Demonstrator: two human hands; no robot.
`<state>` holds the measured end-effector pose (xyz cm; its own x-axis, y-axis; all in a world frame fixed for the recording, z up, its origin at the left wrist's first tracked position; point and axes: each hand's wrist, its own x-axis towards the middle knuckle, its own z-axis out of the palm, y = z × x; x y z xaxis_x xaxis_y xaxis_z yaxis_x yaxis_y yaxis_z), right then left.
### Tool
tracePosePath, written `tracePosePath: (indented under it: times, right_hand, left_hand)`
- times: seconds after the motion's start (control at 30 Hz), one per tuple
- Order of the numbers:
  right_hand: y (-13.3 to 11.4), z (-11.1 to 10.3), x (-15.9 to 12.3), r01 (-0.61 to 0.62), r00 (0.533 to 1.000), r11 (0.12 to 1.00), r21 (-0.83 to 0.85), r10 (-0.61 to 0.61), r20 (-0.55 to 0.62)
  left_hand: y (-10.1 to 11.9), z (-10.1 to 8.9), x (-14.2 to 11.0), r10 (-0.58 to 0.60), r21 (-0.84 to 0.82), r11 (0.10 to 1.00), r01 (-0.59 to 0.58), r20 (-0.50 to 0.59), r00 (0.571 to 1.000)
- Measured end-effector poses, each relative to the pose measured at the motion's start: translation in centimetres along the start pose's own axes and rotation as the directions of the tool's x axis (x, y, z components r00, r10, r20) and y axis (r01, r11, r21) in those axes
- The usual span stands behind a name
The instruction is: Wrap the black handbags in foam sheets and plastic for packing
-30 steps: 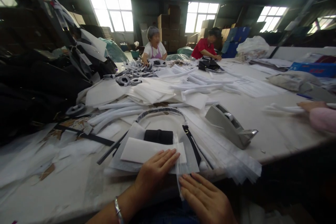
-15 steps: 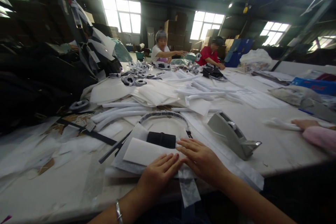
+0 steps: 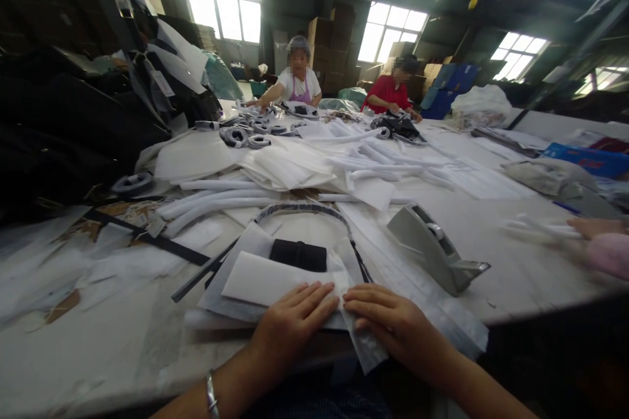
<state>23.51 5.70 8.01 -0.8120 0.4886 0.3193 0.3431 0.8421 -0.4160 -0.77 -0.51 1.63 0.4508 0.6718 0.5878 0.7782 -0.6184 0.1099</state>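
My left hand [image 3: 291, 322] lies flat with fingers stretched out on a white folded sheet [image 3: 260, 280] near the table's front edge. My right hand [image 3: 393, 322] rests beside it, fingers flat, pressing a thin translucent strip [image 3: 366, 352] that hangs over the edge. Just beyond the sheet sits a small black pouch [image 3: 298, 255] with a black strap [image 3: 361, 265] and a curved grey band [image 3: 302, 209] arching behind it. All of this lies on a stack of white wrapping sheets [image 3: 230, 255].
A grey tape dispenser [image 3: 432, 249] stands right of my hands. White tubes [image 3: 211, 204], paper piles and grey rolls [image 3: 240, 137] cover the table [image 3: 521, 255]. Two people sit at the far end. Another person's hand in a pink sleeve [image 3: 607, 249] reaches in at right. Dark bags [image 3: 59, 137] pile at left.
My right hand first went forward from the table's edge onto the sheet near the pouch, then drew back to the front edge and flattened on the strip. My left hand stayed put.
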Motion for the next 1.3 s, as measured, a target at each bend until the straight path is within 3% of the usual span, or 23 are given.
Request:
tracePosePath:
  times: [0.13, 0.4, 0.57, 0.83, 0.93, 1.07, 1.3]
  right_hand:
    - [0.4, -0.5, -1.0, -0.047, 0.996, 0.998, 0.034, 0.044, 0.080]
    - [-0.5, 2.2, -0.9, -0.021, 0.992, 0.998, -0.064, 0.012, -0.125]
    - [-0.9, 3.4, -0.8, 0.046, 0.980, 0.960, -0.277, -0.097, -0.173]
    - [-0.4, 4.4, 0.2, 0.026, 0.961, 0.942, -0.333, -0.116, -0.253]
    - [-0.5, 4.4, 0.4, 0.003, 0.970, 0.946, -0.324, -0.081, -0.229]
    - [-0.6, 4.4, 0.3, -0.019, 0.973, 0.957, -0.291, -0.049, -0.224]
    - [0.3, 3.2, -0.7, 0.041, 0.986, 0.987, -0.157, -0.065, -0.153]
  left_hand:
    - [0.0, 0.0, 0.1, -0.006, -0.026, 1.000, 0.006, 0.007, 1.000]
    - [0.0, -0.1, 0.1, -0.041, -0.091, 0.995, 0.045, 0.047, 0.998]
    - [-0.1, -0.3, 0.3, -0.053, -0.125, 0.990, 0.062, 0.073, 0.996]
    - [0.4, -0.9, 0.9, -0.157, -0.167, 0.970, 0.176, 0.125, 0.980]
    - [1.0, -1.0, 1.6, -0.178, -0.113, 0.977, 0.181, 0.036, 0.983]
    - [1.2, 0.0, 1.8, -0.117, -0.012, 0.993, 0.117, -0.128, 0.985]
    - [0.6, 1.0, 1.1, -0.036, 0.047, 0.998, 0.045, -0.175, 0.984]
